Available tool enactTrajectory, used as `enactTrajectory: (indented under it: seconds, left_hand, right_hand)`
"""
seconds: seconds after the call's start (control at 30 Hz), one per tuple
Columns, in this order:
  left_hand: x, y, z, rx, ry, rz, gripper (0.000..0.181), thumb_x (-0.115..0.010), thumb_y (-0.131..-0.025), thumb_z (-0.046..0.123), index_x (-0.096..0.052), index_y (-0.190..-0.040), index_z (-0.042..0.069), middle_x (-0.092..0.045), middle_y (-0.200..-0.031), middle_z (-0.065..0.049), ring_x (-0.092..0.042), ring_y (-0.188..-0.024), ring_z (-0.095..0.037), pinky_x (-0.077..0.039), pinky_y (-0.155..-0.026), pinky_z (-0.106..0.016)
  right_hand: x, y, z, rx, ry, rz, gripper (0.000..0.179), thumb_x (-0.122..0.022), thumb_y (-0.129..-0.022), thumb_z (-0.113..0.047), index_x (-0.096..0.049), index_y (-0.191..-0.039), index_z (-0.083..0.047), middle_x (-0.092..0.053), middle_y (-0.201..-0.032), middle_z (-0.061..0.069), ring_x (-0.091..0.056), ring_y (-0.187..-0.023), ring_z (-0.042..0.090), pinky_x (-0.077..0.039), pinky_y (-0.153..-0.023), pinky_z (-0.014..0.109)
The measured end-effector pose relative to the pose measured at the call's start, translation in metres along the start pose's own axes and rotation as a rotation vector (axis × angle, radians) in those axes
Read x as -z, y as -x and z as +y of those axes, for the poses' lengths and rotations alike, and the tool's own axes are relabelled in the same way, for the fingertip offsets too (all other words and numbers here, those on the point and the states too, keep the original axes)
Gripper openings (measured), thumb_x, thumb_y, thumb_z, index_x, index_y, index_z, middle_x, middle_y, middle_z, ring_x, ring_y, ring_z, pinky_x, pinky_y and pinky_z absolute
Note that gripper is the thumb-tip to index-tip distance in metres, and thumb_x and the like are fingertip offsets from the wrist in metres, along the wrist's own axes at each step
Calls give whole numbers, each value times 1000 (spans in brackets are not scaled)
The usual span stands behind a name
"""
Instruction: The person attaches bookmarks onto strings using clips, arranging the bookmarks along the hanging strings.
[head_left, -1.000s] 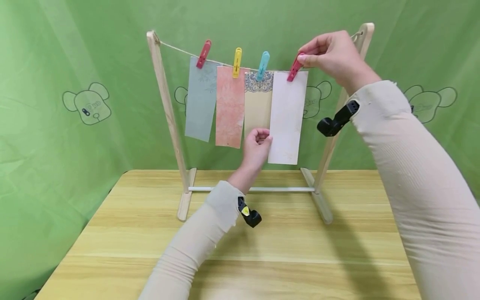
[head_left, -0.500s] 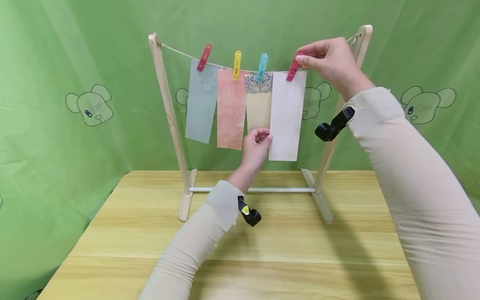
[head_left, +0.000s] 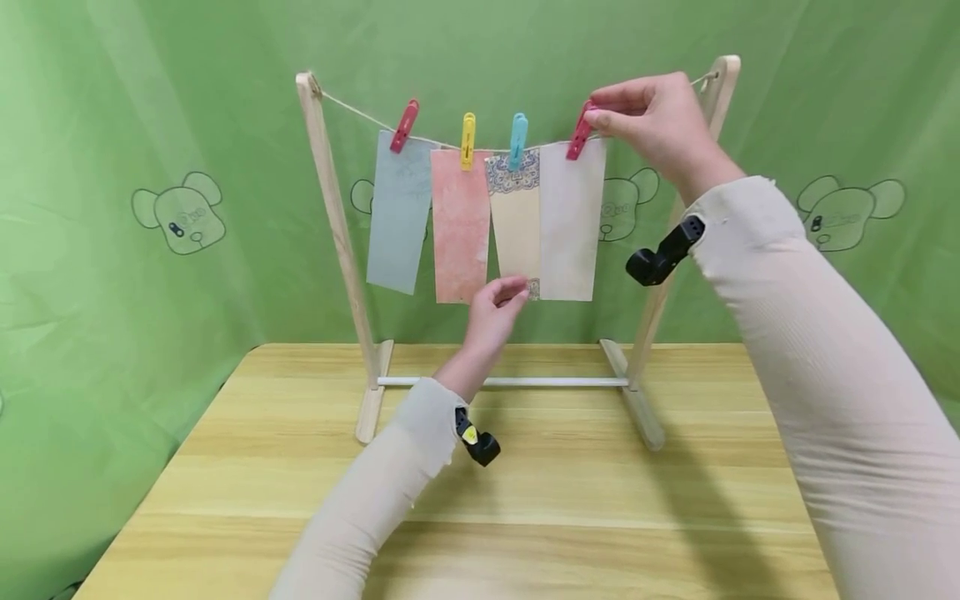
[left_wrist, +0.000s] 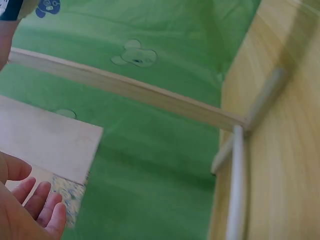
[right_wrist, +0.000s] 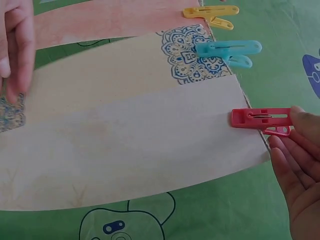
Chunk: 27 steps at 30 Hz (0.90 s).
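Note:
My right hand (head_left: pixel 667 125) pinches the handle end of a red clothespin (head_left: pixel 579 133), thumb on one arm in the right wrist view. That clothespin's jaws grip the top edge of a white paper strip (head_left: pixel 572 225) and the string (right_wrist: pixel 243 92). The strip hangs upright, overlapping a beige strip (head_left: pixel 517 225) with blue medallion patterns. A light-blue clothespin (right_wrist: pixel 230 48) clips the beige strip. My left hand (head_left: pixel 491 317) is beside its lower end; in the left wrist view, thumb and fingers are apart with nothing between them.
Farther left hang a coral strip (head_left: pixel 459 233) under a yellow clothespin (head_left: pixel 468 140) and a grey-blue strip (head_left: pixel 397 225) under another red clothespin (head_left: pixel 404 125). Wooden posts (head_left: pixel 330 208) hold the string above a wooden table (head_left: pixel 555 517). A white bar (head_left: pixel 555 382) joins their feet.
My left hand has come away from the white strip, moving left and down. The white strip's lower end has risen, and the beige strip's patterned bottom now shows. My right hand stays at the red clothespin.

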<state>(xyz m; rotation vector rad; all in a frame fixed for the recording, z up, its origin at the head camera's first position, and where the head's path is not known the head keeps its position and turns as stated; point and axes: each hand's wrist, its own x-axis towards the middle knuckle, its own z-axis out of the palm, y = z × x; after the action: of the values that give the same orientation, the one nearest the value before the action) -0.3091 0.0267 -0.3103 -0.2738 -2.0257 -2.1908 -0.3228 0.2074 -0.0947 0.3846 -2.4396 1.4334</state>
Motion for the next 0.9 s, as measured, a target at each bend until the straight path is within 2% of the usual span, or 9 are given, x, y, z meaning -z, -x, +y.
enactTrajectory:
  seconds: [0.23,0.5,0.67,0.8,0.9]
  left_hand:
    - [29,15,-24,68,-87,-9,26,-61,-90,9,-62,-116,5,-64,-114,-7,-59,-106,-18,-47,-94,-25]
    - [67,46,-42,110,-123,-60,30,-59,-92,10,-59,-120,2,-62,-118,-10,-57,-111,-24,-46,-96,-30]
    - [92,64,-47,112,-122,-69,29,-58,-92,10,-58,-120,0,-61,-119,-15,-57,-110,-25,-46,-97,-37]
    - [113,71,-56,103,-123,-19,28,-58,-92,7,-58,-117,-5,-62,-117,-17,-57,-110,-30,-46,-96,-40]
    - [125,73,-65,104,-150,-4,27,-57,-92,5,-58,-116,-7,-62,-115,-19,-57,-109,-32,-47,-95,-38]
  right_hand:
    - [1,5,1,6,7,8,49,-72,-82,-30,-59,-126,-13,-64,-120,-2,-58,-99,4,-41,-97,21]
    - [2,31,23,40,-63,-12,46,-70,-83,-31,-59,-125,-15,-64,-119,-5,-58,-103,5,-38,-100,17]
    - [7,66,59,94,-52,-35,40,-66,-87,-27,-60,-124,-13,-65,-117,-7,-60,-98,1,-42,-88,8]
    - [18,107,101,122,67,-49,37,-62,-91,-23,-59,-125,-9,-65,-115,-12,-59,-97,-4,-43,-82,5]
    - [37,144,141,89,196,-26,36,-62,-92,-23,-60,-124,-8,-63,-110,-22,-58,-94,-9,-42,-78,3]
